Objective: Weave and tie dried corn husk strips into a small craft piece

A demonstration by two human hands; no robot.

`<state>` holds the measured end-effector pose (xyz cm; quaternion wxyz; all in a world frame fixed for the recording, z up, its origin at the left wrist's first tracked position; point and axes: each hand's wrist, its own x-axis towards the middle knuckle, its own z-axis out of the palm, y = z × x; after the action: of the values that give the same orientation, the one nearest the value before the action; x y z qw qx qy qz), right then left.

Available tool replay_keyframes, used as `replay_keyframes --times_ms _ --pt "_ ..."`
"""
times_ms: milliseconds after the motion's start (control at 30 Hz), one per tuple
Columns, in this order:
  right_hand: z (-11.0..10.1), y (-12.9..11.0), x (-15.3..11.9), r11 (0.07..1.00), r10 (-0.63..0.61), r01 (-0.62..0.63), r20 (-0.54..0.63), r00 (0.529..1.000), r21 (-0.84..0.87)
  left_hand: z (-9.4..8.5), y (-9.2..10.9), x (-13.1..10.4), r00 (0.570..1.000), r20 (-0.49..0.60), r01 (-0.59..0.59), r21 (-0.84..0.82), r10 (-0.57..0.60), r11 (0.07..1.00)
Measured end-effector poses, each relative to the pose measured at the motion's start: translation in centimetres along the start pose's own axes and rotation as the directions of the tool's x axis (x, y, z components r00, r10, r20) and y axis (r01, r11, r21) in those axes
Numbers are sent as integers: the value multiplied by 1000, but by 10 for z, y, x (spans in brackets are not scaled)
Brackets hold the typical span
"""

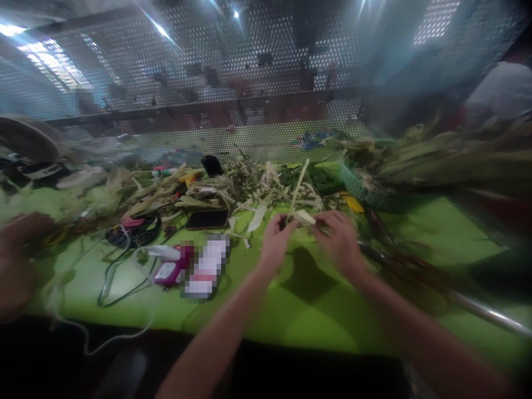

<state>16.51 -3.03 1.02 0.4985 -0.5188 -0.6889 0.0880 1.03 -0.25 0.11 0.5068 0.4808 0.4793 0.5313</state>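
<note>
Near the middle of the green table (pixel 266 302), my left hand (pixel 277 238) pinches the base of a thin pale green stalk (pixel 300 185) that stands up at a slant. My right hand (pixel 338 238) holds the right end of a pale husk piece (pixel 305 217) between its fingertips. The husk piece reaches across to the fingers of my left hand. Both hands are raised over the table, and their shadow falls below. Behind them lie loose husk strips (pixel 260 215) and dry scraps.
A dark phone (pixel 208 219), a magenta device (pixel 173 265) with a white cord and a pixelated packet (pixel 206 267) lie left. A green basket (pixel 361 180) with long husks (pixel 449 158) stands right. Another person's hand (pixel 19 260) is far left. A metal rod (pixel 490 313) lies right.
</note>
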Motion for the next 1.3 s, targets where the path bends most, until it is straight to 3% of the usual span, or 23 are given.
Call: replay_keyframes --times_ms 100,233,300,367,467,533,633,767,833,900,967,1100,1300 --pt "3 -5 -4 995 -36 41 60 998 -95 0 1 -2 997 -48 52 -109 -57 993" --pt "12 -10 -11 984 140 -158 187 972 87 2 1 -4 991 -42 114 -217 -126 969" --pt "16 -10 -12 923 274 -327 252 928 203 2 0 -3 989 -44 124 -247 -139 961" --pt "19 -9 -10 815 389 -493 343 855 305 1 0 -1 989 -55 119 -272 -139 955" --pt "21 -5 -7 651 490 -630 400 775 423 0 -1 1 988 -65 118 -289 -142 950" --pt "21 -5 -6 646 511 -612 338 790 455 0 -1 2 987 -66 126 -270 -148 955" --pt "16 -7 -5 763 445 -486 199 873 427 -1 -1 2 989 -49 128 -161 -137 979" --pt "9 -8 -7 930 130 -141 53 990 339 -2 1 3 1000 16 19 98 -21 995" --pt "7 -5 -7 963 -45 34 35 998 266 -2 2 3 997 66 -55 219 41 974" --pt "5 -2 -5 975 -120 107 60 991 195 -2 2 3 989 128 -104 275 70 956" --pt "4 1 -3 987 -88 77 79 993 142 -2 1 1 975 212 -130 283 71 950" --pt "3 6 2 984 91 -95 37 995 153 -1 1 -3 921 380 -210 309 82 928" --pt "3 0 5 876 320 -320 61 946 362 1 9 -12 892 433 -295 334 132 895"
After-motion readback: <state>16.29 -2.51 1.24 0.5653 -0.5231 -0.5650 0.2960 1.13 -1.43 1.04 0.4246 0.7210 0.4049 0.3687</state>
